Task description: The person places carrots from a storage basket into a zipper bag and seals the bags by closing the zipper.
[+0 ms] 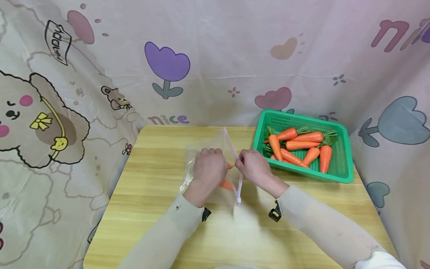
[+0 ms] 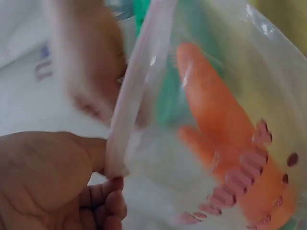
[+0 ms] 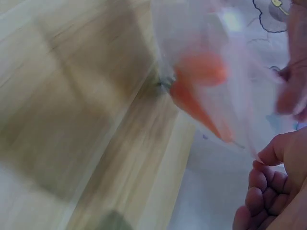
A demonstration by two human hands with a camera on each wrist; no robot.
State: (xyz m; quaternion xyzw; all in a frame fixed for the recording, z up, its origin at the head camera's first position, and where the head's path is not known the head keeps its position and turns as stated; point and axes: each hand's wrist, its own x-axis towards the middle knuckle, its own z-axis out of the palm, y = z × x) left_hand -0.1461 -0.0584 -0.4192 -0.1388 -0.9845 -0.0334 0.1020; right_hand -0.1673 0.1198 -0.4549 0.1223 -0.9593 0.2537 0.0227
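A clear zip bag (image 1: 215,198) with a pink zip strip and a white slider (image 1: 239,200) is held over the table, carrots (image 3: 196,108) inside it. My left hand (image 1: 209,168) reaches across the bag; in the left wrist view its thumb and fingers (image 2: 103,158) pinch the pink-edged rim. On the opening's right side, my right hand (image 1: 253,166) pinches the rim too. In the right wrist view its thumb and forefinger (image 3: 271,153) meet at the bag's edge. Two carrots (image 2: 216,105) show through the plastic, lying at an angle.
A green plastic basket (image 1: 349,157) with several carrots (image 1: 302,145) stands at the table's back right, close to my right hand. The wooden table (image 1: 151,209) meets a printed cloth (image 1: 215,74) behind it. A pale rounded edge (image 1: 235,267) shows at the front.
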